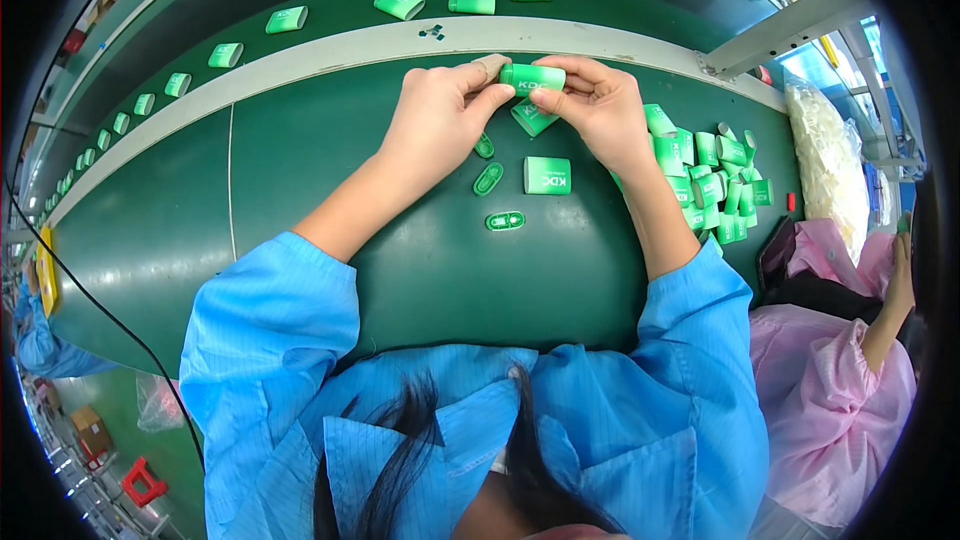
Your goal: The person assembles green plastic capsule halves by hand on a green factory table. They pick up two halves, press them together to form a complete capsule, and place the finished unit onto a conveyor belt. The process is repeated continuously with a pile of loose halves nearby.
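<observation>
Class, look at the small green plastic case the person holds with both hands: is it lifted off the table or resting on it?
Lifted: the green plastic case is pinched between the left hand and right hand, above the green table.

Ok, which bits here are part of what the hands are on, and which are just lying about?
In hand:
left hand and right hand together holding a green case
second green case beneath it
oval green inserts

Lying about:
pile of green cases
bag of white parts
cases on the far belt
</observation>
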### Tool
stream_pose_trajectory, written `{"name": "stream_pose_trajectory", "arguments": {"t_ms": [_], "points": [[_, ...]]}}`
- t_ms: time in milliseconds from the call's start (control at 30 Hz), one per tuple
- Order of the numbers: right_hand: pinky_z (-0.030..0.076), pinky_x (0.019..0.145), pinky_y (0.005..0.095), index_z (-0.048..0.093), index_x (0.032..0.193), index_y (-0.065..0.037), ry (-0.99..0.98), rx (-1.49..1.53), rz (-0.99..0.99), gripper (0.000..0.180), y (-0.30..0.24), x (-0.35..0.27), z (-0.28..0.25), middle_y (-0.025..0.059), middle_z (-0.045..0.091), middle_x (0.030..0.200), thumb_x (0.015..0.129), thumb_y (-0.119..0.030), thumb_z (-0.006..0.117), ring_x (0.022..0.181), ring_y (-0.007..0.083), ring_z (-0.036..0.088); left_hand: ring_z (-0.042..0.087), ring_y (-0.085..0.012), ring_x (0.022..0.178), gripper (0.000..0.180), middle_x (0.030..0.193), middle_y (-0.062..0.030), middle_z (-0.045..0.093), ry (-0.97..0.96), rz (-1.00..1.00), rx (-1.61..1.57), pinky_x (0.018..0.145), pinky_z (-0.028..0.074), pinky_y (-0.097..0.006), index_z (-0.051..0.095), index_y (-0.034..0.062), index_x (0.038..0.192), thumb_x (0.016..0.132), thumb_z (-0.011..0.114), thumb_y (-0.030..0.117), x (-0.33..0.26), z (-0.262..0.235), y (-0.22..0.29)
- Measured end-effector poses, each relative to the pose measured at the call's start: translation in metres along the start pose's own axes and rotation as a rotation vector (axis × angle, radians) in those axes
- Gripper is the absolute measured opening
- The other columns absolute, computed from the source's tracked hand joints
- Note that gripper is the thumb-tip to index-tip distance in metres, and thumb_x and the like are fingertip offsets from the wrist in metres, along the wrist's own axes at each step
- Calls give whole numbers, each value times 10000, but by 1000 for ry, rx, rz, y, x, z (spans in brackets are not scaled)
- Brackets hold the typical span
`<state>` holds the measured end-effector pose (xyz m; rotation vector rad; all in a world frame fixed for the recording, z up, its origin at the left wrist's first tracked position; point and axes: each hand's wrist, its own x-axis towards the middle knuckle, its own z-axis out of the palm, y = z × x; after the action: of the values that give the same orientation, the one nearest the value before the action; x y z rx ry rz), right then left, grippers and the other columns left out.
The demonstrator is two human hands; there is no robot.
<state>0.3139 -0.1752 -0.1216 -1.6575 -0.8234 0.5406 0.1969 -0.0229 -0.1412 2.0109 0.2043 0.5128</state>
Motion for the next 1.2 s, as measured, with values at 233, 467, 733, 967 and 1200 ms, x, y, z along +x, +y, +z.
{"name": "stream_pose_trajectory", "arguments": {"t_ms": [233,467,733,967,1200], "points": [[532,730,244,613,1032,41,91,-60,-74,276,-5,-2,8,104,670,910,770,-18,677,805,127,640,666,-285,740,338,853,-212,648,84,107,60,660,508,-317,509,-25,1191,858,530,33,-11,10,14],[551,645,256,649,955,3,323,-435,-403,235,-16,-14,30,124,680,837,731,-49,695,733,152,673,669,-299,826,511,1007,-258,613,140,162,-103,682,535,-326,304,-34,1331,838,439,-48,-21,30,11],[492,659,231,581,1060,57,120,-258,-119,306,-14,44,9,60,646,837,805,-89,666,697,93,583,651,-257,861,639,1120,-216,560,111,96,68,679,519,-295,231,-14,1378,799,502,-2,8,-4,-4],[506,658,245,618,1081,12,451,-471,191,386,38,127,-83,70,681,873,742,-156,696,638,104,632,537,-291,1001,271,1046,-108,592,-284,354,317,935,412,-380,633,49,1038,769,598,64,2,-21,-11],[475,628,313,651,960,-13,258,-1006,-32,371,0,73,-72,103,651,787,778,-335,683,652,163,602,595,-310,864,210,938,-137,604,-539,183,543,783,486,-405,643,33,942,740,646,91,-2,-19,12]]}}
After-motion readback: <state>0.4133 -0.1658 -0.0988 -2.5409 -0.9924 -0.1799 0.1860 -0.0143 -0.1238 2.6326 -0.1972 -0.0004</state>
